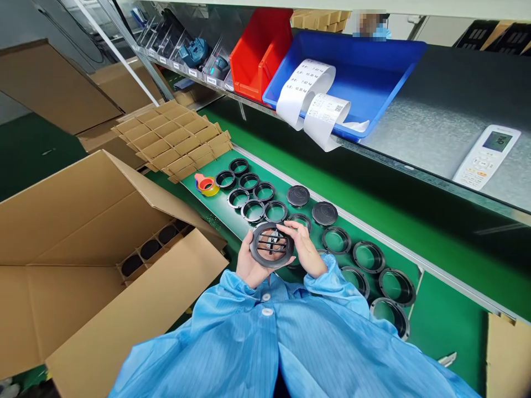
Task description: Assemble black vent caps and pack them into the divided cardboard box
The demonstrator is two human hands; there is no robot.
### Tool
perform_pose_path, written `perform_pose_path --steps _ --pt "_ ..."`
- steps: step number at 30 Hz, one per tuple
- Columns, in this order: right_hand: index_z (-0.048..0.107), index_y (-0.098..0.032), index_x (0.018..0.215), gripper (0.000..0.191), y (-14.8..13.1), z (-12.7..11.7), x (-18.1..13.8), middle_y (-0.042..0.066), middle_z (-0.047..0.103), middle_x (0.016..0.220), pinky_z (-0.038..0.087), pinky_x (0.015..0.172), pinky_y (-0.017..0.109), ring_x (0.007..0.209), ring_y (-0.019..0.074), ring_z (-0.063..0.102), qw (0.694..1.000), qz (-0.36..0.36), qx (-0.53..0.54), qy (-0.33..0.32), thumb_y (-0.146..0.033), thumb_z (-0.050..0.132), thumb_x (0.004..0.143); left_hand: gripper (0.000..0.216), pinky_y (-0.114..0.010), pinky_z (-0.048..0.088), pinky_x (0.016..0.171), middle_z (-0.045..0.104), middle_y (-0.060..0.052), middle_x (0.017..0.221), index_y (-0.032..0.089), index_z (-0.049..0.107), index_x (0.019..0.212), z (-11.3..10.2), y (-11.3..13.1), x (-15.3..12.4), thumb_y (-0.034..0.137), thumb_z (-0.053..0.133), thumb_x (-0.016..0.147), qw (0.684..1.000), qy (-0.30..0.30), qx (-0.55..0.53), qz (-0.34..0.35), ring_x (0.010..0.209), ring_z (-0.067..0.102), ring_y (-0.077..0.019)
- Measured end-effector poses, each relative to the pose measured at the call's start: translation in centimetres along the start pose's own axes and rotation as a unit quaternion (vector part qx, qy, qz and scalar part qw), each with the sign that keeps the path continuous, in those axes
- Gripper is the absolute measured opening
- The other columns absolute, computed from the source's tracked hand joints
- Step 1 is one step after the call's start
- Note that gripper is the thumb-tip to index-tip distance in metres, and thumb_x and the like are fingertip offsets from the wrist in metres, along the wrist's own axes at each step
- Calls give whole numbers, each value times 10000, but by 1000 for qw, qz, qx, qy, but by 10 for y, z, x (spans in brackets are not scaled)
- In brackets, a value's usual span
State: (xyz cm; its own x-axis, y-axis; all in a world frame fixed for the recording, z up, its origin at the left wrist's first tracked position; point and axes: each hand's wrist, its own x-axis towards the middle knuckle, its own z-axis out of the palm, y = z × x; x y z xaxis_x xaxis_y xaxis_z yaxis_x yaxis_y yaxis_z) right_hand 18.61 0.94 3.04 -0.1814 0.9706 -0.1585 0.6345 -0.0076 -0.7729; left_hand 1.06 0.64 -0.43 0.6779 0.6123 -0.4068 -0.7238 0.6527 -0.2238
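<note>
Holding a black louvred ring (271, 245) in front of the chest, both hands share it: the left hand (248, 266) cups the lower-left rim with its grip closed around the edge, and the right hand (306, 251) pinches the upper-right rim with its fingertips, so neither grip is wide. The ring hangs just above the green tabletop (443, 326), over the rows of open black rings (253, 210) and near two flat black caps (297, 195). The hold is on the rim only. If one hand loosens unevenly, I judge that the part could tip and drop onto the rings below, knocking the rows out of line or scuffing a face. Fingers pressed against the thin slats could bend or snap one. The open cardboard box (124, 265) sits just beside the left arm, and an elbow swung that way could catch its flap. The tape roll (207, 185) lies well apart, so it poses little hazard.
</note>
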Motion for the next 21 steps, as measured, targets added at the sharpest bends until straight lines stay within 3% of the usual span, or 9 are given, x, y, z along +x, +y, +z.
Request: perform_pose_path --steps 3,5,9,11,13,15,18,21 --pt "556 -223 1418 642 7 15 -11 114 429 1504 204 1228 530 1423 295 291 986 -97 -113 -68 -641 338 982 506 -487 446 1088 730 -129 1143 133 648 1207 -14 2 4 537 434 991 998 54 -28 26 1127 661 -278" --pt "516 -171 1445 692 14 24 -18 149 387 1541 185 1232 540 1454 322 240 971 -118 -155 -139 -633 499 931 456 -393 474 1070 751 -108 1085 120 667 1163 -25 1 6 479 432 1008 995 93 -29 19 1079 684 -236" --pt "283 -153 1567 1068 33 34 -22 206 126 1630 231 1207 547 1506 377 104 968 -20 -128 -216 -645 743 738 436 -423 497 1042 751 -108 1073 142 639 1243 -37 -8 14 462 518 972 986 153 30 -52 1094 680 -281" --pt "143 -195 1602 1265 44 37 -17 199 123 1618 279 1185 529 1495 374 145 967 19 -97 -234 -646 814 629 526 -450 501 1029 724 -125 1143 158 563 1353 -36 -11 19 502 535 955 979 178 58 -76 1123 663 -303" --pt "128 -227 1603 1301 59 37 -5 180 221 1568 315 1163 510 1447 356 252 972 45 -109 -202 -624 835 585 625 -480 500 1014 680 -133 1230 209 471 1438 -35 -11 25 589 506 944 972 195 81 -103 1158 641 -312" --pt "178 -199 1594 1261 80 34 12 192 287 1512 316 1149 516 1390 361 317 974 83 -181 -110 -595 829 589 661 -491 499 999 638 -129 1290 277 401 1476 -37 -7 31 647 470 934 961 224 114 -112 1175 627 -300" --pt "262 -127 1568 1174 115 26 40 243 323 1475 244 1158 571 1367 405 323 937 134 -322 7 -568 800 623 625 -448 510 972 601 -147 1322 288 370 1481 -44 2 38 610 459 952 948 261 159 -93 1157 632 -269" --pt "297 -109 1556 1153 145 23 57 263 360 1464 161 1177 592 1361 416 342 911 114 -397 -6 -592 788 631 568 -394 527 938 605 -173 1311 224 409 1444 -52 9 41 545 448 977 947 265 153 -97 1116 652 -254"
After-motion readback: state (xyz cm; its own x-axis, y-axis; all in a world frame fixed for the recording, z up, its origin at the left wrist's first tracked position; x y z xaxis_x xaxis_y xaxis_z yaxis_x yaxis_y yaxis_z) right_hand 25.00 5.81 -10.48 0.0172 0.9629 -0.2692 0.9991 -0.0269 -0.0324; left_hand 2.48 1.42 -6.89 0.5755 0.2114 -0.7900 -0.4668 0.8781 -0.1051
